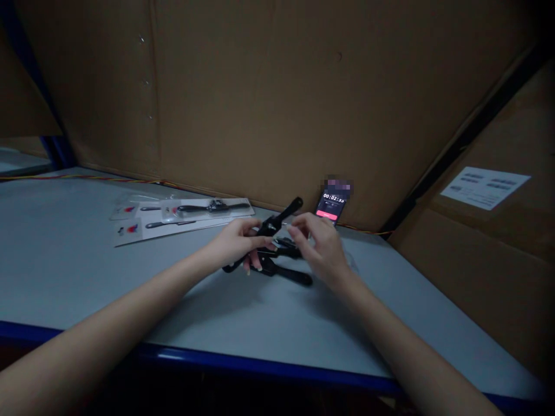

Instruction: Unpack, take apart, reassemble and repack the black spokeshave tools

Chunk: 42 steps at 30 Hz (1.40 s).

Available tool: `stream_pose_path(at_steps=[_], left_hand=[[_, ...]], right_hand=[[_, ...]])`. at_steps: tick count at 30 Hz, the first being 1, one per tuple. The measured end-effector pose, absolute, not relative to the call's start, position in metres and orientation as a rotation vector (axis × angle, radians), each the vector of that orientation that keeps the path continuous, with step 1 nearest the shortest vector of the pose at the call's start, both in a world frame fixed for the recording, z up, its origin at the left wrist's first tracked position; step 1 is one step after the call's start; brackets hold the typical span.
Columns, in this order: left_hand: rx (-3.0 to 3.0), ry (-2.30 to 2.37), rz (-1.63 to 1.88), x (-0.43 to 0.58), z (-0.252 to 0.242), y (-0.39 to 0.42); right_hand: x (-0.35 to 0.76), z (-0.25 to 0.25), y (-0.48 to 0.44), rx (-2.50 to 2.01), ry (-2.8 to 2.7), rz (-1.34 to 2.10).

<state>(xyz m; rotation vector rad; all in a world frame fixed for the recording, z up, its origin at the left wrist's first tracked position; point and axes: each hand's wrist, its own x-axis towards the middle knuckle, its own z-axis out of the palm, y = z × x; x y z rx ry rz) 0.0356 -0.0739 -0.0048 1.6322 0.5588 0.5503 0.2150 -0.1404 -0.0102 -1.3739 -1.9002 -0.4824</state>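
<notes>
Hands point(237, 238) at a black tool point(269, 225), phone point(333, 202) behind reading 00:02:3-something

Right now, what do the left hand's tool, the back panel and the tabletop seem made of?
Black tool: probably painted metal, from its dark, faint sheen. Back panel: likely cardboard, matte brown and creased. Tabletop: smooth pale grey, perhaps laminate or painted metal; its look leaves that open.

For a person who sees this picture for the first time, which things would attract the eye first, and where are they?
Probably the lit phone first, showing a timer, right of centre before the brown cardboard. Next, the black tool in the grip of the left hand, at the centre, with the right hand close beside it. Further back, to the left, packaged dark tools lie on the table.
</notes>
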Motion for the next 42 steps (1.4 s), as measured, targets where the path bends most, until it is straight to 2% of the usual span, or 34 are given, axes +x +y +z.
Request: stream_pose_path(at_steps=[3,8,13,19,28,33,37,42], left_hand=[[1.520,0.509,0.679,0.029,0.000,-0.064],[1.418,0.680,0.759,0.015,0.002,-0.047],[1.402,0.853,0.594,0.012,0.006,-0.044],[1.422,0.787,0.325,0.011,0.008,-0.046],[1.303,0.696,0.184,0.009,0.007,-0.040],[1.329,0.731,0.209,0.009,0.008,-0.042],[1.330,0.719,0.213,0.009,0.009,-0.041],[1.349,0.537,0.103,0.008,0.005,-0.042]], right_hand=[[0.248,-0.009,-0.135,-1.506,-1.678,-0.274],[0.298,-0.022,-0.116,-1.676,-1.880,-0.049],[0.330,-0.034,-0.111,-1.839,-1.970,-0.047],[0.341,-0.043,-0.113,-1.939,-1.951,0.096],[0.338,-0.037,-0.109,-1.798,-2.022,-0.157],[0.343,-0.009,-0.125,-1.811,-1.815,-0.522],[0.317,0.010,-0.140,-1.460,-1.728,-0.677],[0.248,0.002,-0.151,-1.087,-2.119,-0.673]])
